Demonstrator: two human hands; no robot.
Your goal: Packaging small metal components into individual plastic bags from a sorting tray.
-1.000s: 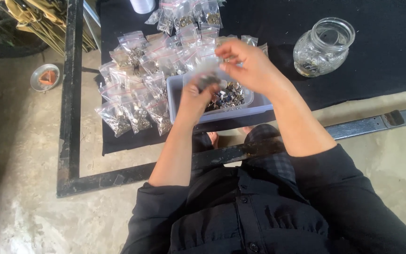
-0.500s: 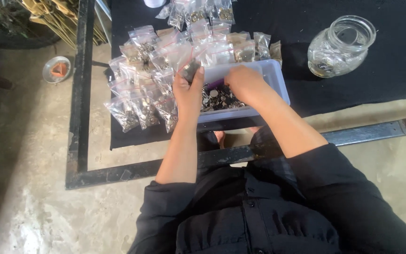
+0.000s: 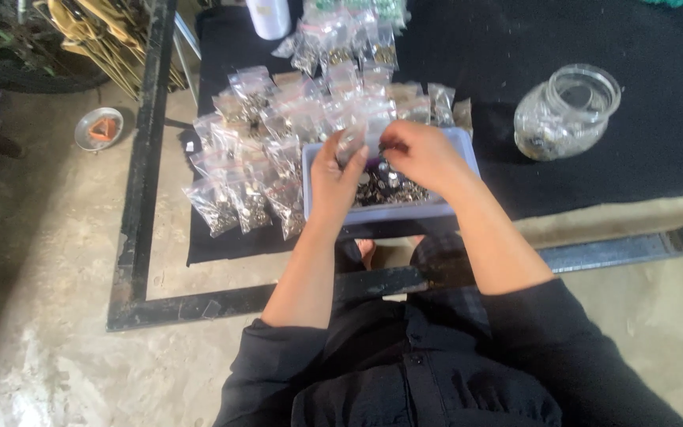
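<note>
My left hand [image 3: 335, 175] holds a small clear plastic bag [image 3: 351, 143] upright over a pale blue tray [image 3: 433, 211] full of small dark metal pieces [image 3: 393, 188]. My right hand [image 3: 420, 154] is just to the right of the bag, its fingertips pinched together at the bag's mouth on what looks like a few small pieces. Both hands hover above the tray, which sits on a black mat [image 3: 594, 47]. A pile of filled clear bags [image 3: 270, 150] lies to the left of the tray and behind it.
A glass jar [image 3: 567, 112] with small pieces stands on the mat at the right. A white cylinder [image 3: 268, 16] stands at the back. A black metal frame [image 3: 144, 158] borders the mat. A small round dish [image 3: 98, 128] lies on the concrete floor at the left.
The view has shifted and both hands have risen out of the tray. The left hand now holds a bag upright, and the right hand has come to its mouth.
</note>
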